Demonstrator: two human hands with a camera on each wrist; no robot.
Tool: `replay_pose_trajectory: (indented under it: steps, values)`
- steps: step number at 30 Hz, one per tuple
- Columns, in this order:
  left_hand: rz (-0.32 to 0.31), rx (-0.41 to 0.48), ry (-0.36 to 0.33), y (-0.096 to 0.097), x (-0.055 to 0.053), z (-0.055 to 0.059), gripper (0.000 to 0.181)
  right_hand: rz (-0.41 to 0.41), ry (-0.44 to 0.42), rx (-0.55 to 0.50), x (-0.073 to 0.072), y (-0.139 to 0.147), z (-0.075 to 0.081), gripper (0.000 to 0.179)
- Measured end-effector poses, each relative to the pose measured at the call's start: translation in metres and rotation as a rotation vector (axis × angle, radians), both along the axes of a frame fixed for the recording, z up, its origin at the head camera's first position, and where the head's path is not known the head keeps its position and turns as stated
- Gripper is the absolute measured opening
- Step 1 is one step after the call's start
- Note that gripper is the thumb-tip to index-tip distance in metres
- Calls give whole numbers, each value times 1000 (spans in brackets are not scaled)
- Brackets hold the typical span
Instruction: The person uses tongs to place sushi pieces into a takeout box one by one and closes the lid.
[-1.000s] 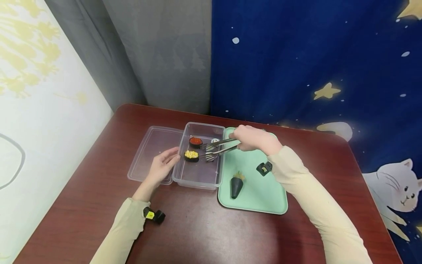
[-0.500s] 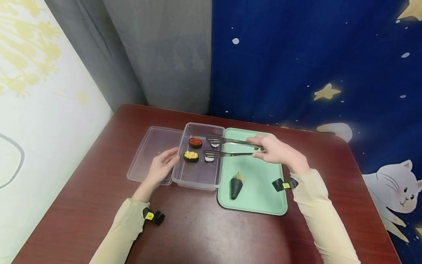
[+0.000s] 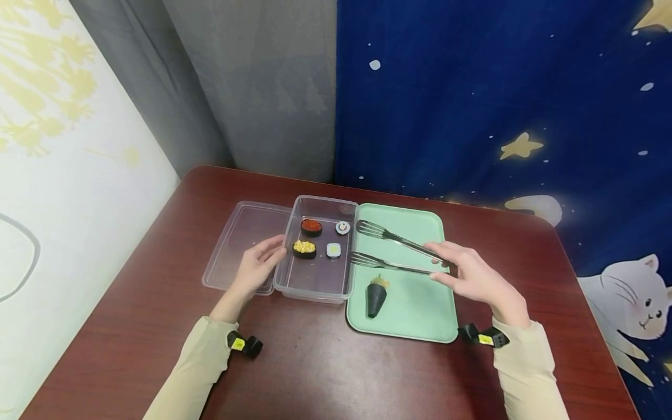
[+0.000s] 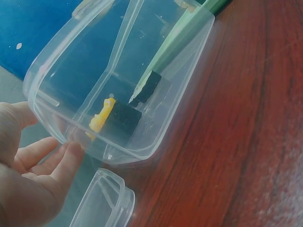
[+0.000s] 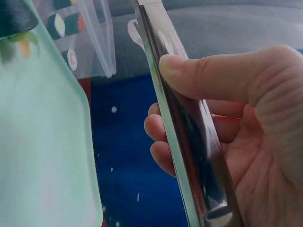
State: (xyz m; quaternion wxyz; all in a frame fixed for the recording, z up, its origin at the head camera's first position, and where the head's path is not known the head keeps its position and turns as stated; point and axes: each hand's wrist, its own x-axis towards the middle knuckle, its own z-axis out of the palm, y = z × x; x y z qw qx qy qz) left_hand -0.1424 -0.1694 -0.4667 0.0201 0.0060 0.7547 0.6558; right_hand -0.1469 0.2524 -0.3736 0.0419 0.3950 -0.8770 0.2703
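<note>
My left hand [image 3: 257, 265] rests its fingertips against the left wall of a clear plastic food container [image 3: 315, 289], also close up in the left wrist view. Inside sit a roe sushi [image 3: 311, 226], a yellow-topped sushi [image 3: 304, 249], a round sushi roll [image 3: 343, 227] and a squarish sushi roll [image 3: 333, 250]. My right hand [image 3: 467, 271] holds metal serving tongs [image 3: 399, 239] by their handle end, thumb on one arm and fingers behind the other. The tongs' forked tips are spread with nothing between them, over the tray near the container's right wall.
A mint green tray [image 3: 420, 315] adjoins the container on the right, bearing a dark cone-shaped hand roll [image 3: 375, 297]. The container's clear lid [image 3: 231, 256] lies on the table to its left, partly under it. Curtains [image 3: 472, 87] hang behind the table.
My right hand has drawn the tongs up and back to the right, out of the container, and their arms have spread. The squarish roll stays in the container. My left hand keeps its place.
</note>
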Motion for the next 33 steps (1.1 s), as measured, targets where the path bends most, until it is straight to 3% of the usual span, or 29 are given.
replay_pose_trajectory:
  steps: [2, 9, 16, 23, 33]
  values:
    - [-3, 4, -6, 0, 1, 2, 43, -19, -4, -28, 7, 7, -4, 58]
    - [-6, -24, -11, 6, 10, 27, 41, -144, -2, -51, 35, 29, -19, 60]
    - [5, -14, 4, -1, 0, -3, 42, -222, -20, -70, 62, 41, -36, 59]
    - [12, -25, 13, -1, -1, -4, 41, -262, -93, -106, 86, 42, -58, 57]
    - [11, -18, 15, -1, -2, -3, 41, -263, -91, -165, 107, 34, -71, 61]
